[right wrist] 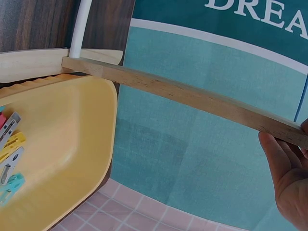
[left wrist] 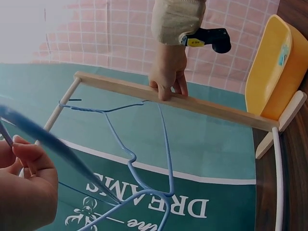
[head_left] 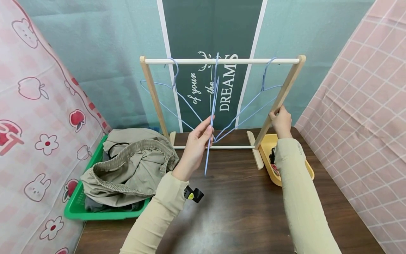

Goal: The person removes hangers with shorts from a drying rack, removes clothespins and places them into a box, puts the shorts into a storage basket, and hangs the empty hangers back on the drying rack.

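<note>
My left hand (head_left: 198, 144) pinches a blue hanger (head_left: 207, 158) between thumb and fingers. That hanger stands edge-on to the head view, its hook up at the rack's white top bar (head_left: 238, 61). My right hand (head_left: 282, 122) grips the right wooden post (head_left: 289, 81) of the clothes rack, partway up. The right wrist view shows its fingers against the post's edge. Two more blue hangers hang from the bar, a left hanger (head_left: 187, 100) and a right hanger (head_left: 264, 79). In the left wrist view the held hanger (left wrist: 72, 156) is blurred close to the camera.
On the left, a green basket (head_left: 104, 215) holds beige elastic-waisted clothing (head_left: 133, 165) over darker cloth. Beside the rack's right foot (head_left: 255, 150) is a yellow basket (head_left: 309, 169) with several colored clothespins (right wrist: 10, 149). Patterned cloth hangs around the dark wooden table (head_left: 241, 211).
</note>
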The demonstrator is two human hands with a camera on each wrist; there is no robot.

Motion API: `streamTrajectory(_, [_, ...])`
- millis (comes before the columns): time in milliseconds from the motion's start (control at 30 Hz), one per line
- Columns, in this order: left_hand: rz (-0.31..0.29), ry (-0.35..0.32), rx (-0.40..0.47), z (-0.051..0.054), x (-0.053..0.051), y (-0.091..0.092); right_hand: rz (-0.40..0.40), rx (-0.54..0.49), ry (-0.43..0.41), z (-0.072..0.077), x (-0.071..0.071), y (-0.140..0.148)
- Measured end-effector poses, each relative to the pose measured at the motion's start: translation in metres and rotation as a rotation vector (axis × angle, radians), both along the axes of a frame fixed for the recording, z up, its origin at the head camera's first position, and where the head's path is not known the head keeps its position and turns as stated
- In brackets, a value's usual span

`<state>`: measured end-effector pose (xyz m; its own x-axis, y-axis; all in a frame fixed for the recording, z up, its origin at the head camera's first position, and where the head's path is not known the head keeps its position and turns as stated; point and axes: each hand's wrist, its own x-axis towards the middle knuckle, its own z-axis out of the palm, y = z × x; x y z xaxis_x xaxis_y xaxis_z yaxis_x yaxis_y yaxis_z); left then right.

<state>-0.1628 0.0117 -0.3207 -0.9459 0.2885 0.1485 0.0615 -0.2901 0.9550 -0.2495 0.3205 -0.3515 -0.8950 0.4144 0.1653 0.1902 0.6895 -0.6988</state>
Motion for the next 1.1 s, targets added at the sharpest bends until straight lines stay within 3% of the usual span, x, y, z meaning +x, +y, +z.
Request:
streamTrajectory(667, [0.074,-0.002,-0.037,0.000,-0.016,0.009,-0.004,-0.011,-0.001,-0.003,-0.002,0.001])
streamTrajectory(1100, [0.079,-0.018,-0.053,-0.004,-0.017,0.012,-0.007,-0.006,0.000,-0.004,0.000,0.001])
